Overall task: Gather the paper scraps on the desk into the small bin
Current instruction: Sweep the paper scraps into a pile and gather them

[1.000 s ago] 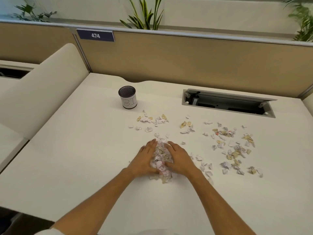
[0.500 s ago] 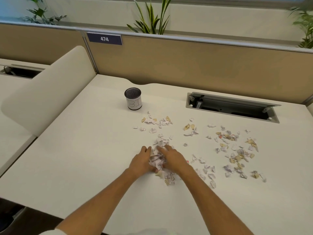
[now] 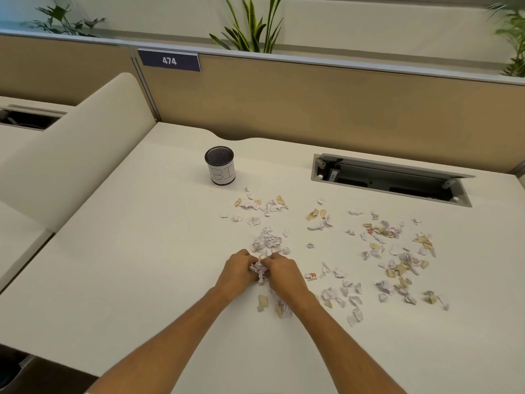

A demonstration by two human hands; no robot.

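Left hand (image 3: 237, 270) and right hand (image 3: 284, 273), mid-frame, clenched a wad of crumpled white paper scraps (image 3: 258, 269), largely hidden; small black mesh bin (image 3: 219, 165) stood above.

- The surface (image 3: 142, 251) is showing plain cream-white.
- The paper scraps (image 3: 397, 260) are lying white, lilac-tinged and tan, a few carrying red print.
- The small bin (image 3: 220, 166) is showing black mesh, its white label bearing dark handwritten letters.
- The number plate (image 3: 169, 60) is reading white on navy.
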